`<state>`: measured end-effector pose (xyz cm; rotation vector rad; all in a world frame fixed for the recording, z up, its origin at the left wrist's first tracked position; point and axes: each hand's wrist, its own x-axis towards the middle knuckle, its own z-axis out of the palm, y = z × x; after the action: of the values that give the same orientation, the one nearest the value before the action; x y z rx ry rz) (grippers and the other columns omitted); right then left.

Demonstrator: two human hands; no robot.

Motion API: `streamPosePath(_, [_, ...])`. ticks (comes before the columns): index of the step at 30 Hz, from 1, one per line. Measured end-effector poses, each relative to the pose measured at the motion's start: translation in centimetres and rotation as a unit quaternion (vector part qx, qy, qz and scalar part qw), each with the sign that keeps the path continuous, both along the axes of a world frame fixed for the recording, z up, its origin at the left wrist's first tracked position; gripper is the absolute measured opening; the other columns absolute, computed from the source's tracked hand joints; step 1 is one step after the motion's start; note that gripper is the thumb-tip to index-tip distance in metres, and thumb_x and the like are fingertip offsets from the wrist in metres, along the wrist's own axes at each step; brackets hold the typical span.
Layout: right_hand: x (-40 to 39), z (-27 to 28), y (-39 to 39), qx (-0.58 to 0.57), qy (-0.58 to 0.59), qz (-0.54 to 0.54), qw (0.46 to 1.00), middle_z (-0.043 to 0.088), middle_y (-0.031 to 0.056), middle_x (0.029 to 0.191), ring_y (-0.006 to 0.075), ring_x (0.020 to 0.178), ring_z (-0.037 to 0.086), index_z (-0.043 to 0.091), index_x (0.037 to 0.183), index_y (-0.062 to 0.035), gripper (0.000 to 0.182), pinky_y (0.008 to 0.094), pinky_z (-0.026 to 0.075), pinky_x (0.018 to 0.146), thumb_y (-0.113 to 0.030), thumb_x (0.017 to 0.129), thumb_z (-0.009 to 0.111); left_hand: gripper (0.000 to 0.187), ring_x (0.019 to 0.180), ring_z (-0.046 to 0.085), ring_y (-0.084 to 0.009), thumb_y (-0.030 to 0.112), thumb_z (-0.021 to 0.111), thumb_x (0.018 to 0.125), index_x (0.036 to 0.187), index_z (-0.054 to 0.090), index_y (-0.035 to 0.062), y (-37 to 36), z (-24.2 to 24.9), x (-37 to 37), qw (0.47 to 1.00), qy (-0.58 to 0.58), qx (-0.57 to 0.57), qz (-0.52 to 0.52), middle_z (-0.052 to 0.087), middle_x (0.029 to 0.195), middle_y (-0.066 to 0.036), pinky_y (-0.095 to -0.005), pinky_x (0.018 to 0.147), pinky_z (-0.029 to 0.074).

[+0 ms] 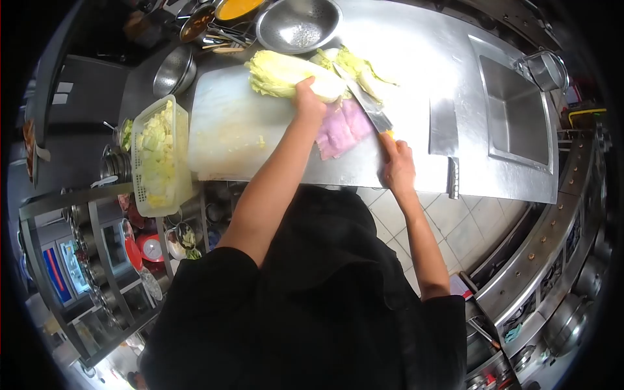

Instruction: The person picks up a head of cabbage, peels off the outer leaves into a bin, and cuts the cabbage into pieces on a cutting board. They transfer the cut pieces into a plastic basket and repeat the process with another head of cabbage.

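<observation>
My left hand (pixel 309 99) is closed on the near side of a napa cabbage (pixel 279 75), which lies across the top of the white cutting board (pixel 227 123). In my right hand (pixel 398 162) is a knife (pixel 370 107) with an orange-yellow handle, its blade angled up and left. The blade's tip reaches cut cabbage pieces (pixel 364 71) beyond the board's right end. Beneath my hands, a folded pink cloth (pixel 344 130) lies partly beside the blade. My fingers on the far side of the cabbage are hidden.
At the left stands a pale perforated basket (pixel 160 156) with chopped cabbage. Metal bowls (pixel 299 26) sit at the back. On the steel counter (pixel 403 39) lies a cleaver (pixel 444 127), its handle over the front edge. A sink (pixel 517 107) is set in at the right.
</observation>
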<state>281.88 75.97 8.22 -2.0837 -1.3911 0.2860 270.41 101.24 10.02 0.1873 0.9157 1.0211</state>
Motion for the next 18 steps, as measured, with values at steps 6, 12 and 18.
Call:
streamPosePath(6, [-0.2,5.5,-4.5,-0.056,0.182,-0.018,0.982,0.057,0.0104,0.086,0.0232,0.072,0.057,0.049,0.129,-0.0096,0.06,0.0333,0.048,0.067,0.008,0.071,0.051,0.049,0.118,0.048,-0.0363,0.015,0.051,0.082,0.127,0.043,0.0,-2.6,4.2,-10.5,0.994,-0.08,0.05,-0.052,0.051,0.124,-0.018,-0.0544,0.103,0.035])
streamPosePath(12, [-2.0,1.5,-6.0,-0.264,0.443,-0.072,0.854,0.054,0.0058,0.073,0.0094,0.053,0.051,0.047,0.128,-0.0062,0.042,0.0215,0.042,0.048,0.0,0.086,0.047,0.054,0.115,0.052,-0.0326,0.009,0.057,0.076,0.128,0.044,0.0013,0.2,7.4,-26.8,0.98,0.157,0.091,-0.079,0.054,0.123,-0.016,-0.0469,0.1,0.041])
streamPosePath(18, [-8.3,6.6,-3.4,-0.14,0.506,-0.003,0.851,0.053,0.0025,0.067,0.0098,0.051,0.05,0.049,0.109,-0.0046,0.019,0.0224,0.041,0.046,-0.007,0.09,0.051,0.073,0.118,0.048,-0.0342,0.002,0.066,0.066,0.134,0.04,0.0073,3.0,10.9,-29.0,0.502,0.777,0.367,-0.094,0.049,0.128,-0.018,-0.0463,0.098,0.039])
